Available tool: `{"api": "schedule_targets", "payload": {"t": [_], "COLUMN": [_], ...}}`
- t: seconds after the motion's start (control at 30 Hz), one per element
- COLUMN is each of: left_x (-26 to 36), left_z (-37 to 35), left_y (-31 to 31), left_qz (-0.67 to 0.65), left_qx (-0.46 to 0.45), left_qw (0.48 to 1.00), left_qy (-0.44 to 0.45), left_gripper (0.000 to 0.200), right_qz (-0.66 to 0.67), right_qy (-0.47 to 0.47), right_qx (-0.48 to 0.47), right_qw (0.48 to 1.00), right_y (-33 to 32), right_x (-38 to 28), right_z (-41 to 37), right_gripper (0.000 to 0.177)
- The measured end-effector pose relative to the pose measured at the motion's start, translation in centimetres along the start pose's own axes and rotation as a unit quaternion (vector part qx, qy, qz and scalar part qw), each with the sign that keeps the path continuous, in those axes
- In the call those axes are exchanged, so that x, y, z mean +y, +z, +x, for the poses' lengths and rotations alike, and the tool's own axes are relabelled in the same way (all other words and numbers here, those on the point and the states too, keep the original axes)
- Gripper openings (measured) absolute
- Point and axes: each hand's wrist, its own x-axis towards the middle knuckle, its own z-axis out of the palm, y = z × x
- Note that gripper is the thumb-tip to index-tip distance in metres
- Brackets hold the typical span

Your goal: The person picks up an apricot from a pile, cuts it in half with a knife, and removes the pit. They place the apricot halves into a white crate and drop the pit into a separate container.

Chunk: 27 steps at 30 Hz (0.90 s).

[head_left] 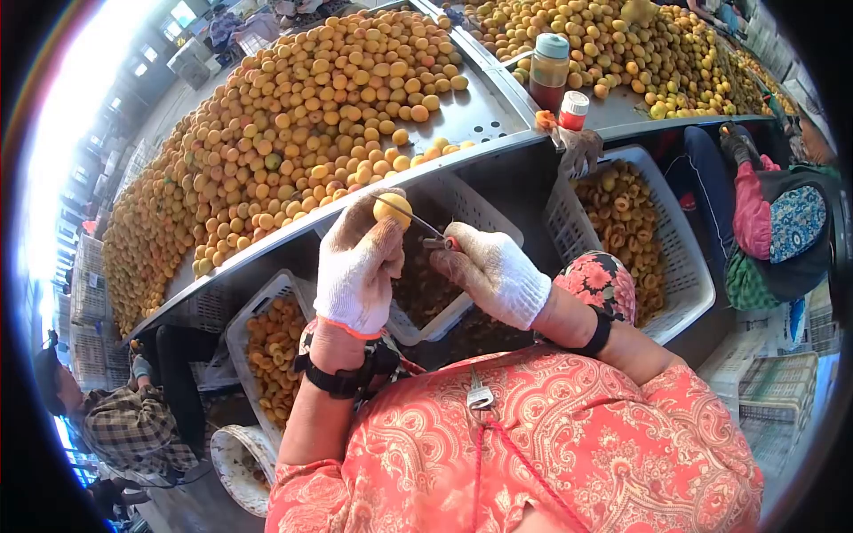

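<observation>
My left hand (362,258), in a stained white knit glove, pinches a yellow-orange apricot (393,210) between thumb and fingers. My right hand (490,274), gloved the same way, is closed round the reddish handle of a small knife (430,231). The thin blade points up and left and meets the apricot's side. Both hands hover over a white slatted crate (487,213) that stands between my knees, with dark pieces in its bottom. Beyond it rises the metal table (490,89), heaped with whole apricots (311,98).
A crate of halved apricots (622,226) stands at right, another (275,342) at left. On the table edge are a tea bottle (549,71), a red-and-white jar (573,110) and a spare glove (579,151). A white bucket (238,462) sits lower left. People work on both sides.
</observation>
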Motion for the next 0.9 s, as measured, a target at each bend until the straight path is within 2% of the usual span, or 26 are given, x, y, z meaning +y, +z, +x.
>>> {"api": "schedule_targets", "payload": {"t": [0.13,0.23,0.3,0.33,0.4,0.43,0.5,0.6,0.7,0.73,0.77,0.8,0.83,0.87,0.9], "left_x": [-0.3,-0.5,-0.4,-0.7,-1.5,-1.5,-2.9,-2.6,-1.1,-0.7,-1.0,-1.4,-1.8,-2.2,-2.1], "left_z": [0.3,0.0,-0.2,-0.3,-0.2,-0.1,0.9,0.9,-1.5,-1.9,-2.0,-2.1,-2.3,-2.5,-2.9], "left_y": [0.4,0.7,1.7,1.4,1.6,1.7,1.8,1.5,0.0,0.4,0.8,0.4,-0.1,-0.5,-0.7], "left_qz": [-0.045,-0.078,-0.097,-0.073,-0.074,-0.096,-0.185,-0.207,-0.154,-0.11,-0.064,-0.021,-0.021,-0.035,-0.049], "left_qx": [0.025,0.031,0.067,0.086,0.107,0.106,0.137,0.167,0.137,0.141,0.144,0.139,0.141,0.138,0.134], "left_qw": [0.999,0.996,0.993,0.994,0.991,0.989,0.971,0.96,0.978,0.981,0.978,0.972,0.97,0.977,0.981], "left_qy": [-0.001,0.024,0.025,0.001,0.035,0.033,0.057,0.087,0.011,0.074,0.136,0.19,0.194,0.161,0.128], "left_gripper": [0.033,0.031,0.02,0.019,0.018,0.021,0.025,0.028,0.031,0.03,0.03,0.03,0.03,0.028,0.028], "right_qz": [-0.073,-0.054,-0.116,-0.095,-0.047,0.075,-0.094,-0.148,-0.101,-0.108,-0.054,-0.092,-0.131,-0.132,-0.118], "right_qy": [-0.033,-0.048,-0.081,-0.065,-0.032,-0.014,-0.078,-0.067,-0.069,-0.04,-0.026,-0.042,-0.057,-0.061,-0.108], "right_qx": [0.029,0.048,0.068,0.065,0.048,0.053,0.057,0.033,0.021,0.019,0.012,0.011,0.011,0.01,0.047], "right_qw": [0.996,0.996,0.988,0.991,0.997,0.996,0.991,0.986,0.992,0.993,0.998,0.995,0.99,0.989,0.986], "right_y": [0.7,1.3,1.7,1.9,2.4,3.1,3.3,3.8,4.7,4.7,4.8,4.9,5.2,5.9,6.7], "right_x": [0.4,0.6,1.3,1.9,1.0,0.8,0.7,0.3,-0.3,-0.2,-0.3,0.0,0.3,0.0,-0.5], "right_z": [0.4,0.5,0.4,0.3,0.6,0.7,0.8,1.1,1.2,1.4,1.5,1.3,1.2,1.2,1.2], "right_gripper": [0.019,0.016,0.014,0.012,0.009,0.008,0.009,0.009,0.01,0.011,0.014,0.014,0.015,0.015,0.017]}}
